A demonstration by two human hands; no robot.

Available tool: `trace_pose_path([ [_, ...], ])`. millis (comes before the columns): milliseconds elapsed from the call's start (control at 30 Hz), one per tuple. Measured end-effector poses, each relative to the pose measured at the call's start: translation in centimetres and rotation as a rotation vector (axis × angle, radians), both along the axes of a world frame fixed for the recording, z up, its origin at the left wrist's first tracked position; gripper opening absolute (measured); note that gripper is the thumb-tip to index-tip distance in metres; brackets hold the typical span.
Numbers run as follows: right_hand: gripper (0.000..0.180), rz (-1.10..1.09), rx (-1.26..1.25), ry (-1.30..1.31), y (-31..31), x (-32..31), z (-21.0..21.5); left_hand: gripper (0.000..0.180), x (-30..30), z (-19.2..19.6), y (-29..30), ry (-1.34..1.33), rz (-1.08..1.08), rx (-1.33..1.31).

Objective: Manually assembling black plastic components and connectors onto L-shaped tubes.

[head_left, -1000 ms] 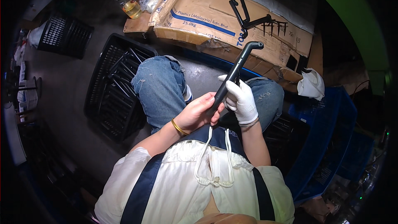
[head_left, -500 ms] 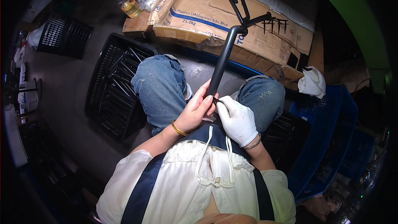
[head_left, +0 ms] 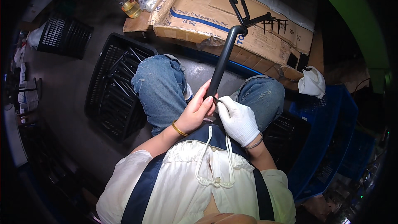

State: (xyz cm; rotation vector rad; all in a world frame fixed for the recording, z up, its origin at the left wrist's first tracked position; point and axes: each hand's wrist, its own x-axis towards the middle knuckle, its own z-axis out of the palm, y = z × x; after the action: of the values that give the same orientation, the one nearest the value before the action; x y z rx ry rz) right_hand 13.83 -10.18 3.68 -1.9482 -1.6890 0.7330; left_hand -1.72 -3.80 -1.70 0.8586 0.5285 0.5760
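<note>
A flattened brown cardboard box (head_left: 232, 12) with blue stripe lies ahead, possibly torn.

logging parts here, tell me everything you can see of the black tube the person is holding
The black tube is a smooth, matte, plastic-looking tube with a bent elbow at its far end. It slants up and away over the lap, toward the cardboard. The bare left hand grips its lower end; the gloved right hand pinches that end.

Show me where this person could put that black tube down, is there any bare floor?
Bare grey floor lies to the person's left, between the small black basket and the big black crate. A narrower strip runs between the knees toward the cardboard box. The right side is crowded with blue crates.
</note>
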Motion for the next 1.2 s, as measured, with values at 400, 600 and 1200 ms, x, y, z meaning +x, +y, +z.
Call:
trace_pose_path([
  [400, 0.014, -0.052, 0.040, -0.044, -0.3, -1.8, -1.5, 0.056, 0.4, -0.4, -1.0, 0.113, 0.095, 0.138],
  [600, 0.013, -0.039, 0.045, -0.088, -0.1, -1.8, -1.3, 0.056, 0.8, -0.7, -1.1, 0.108, 0.152, 0.174],
  [1200, 0.014, -0.001, 0.042, -0.122, 0.2, -1.5, -1.7, 0.056, 0.8, -0.5, -1.0, 0.131, 0.133, 0.185],
])
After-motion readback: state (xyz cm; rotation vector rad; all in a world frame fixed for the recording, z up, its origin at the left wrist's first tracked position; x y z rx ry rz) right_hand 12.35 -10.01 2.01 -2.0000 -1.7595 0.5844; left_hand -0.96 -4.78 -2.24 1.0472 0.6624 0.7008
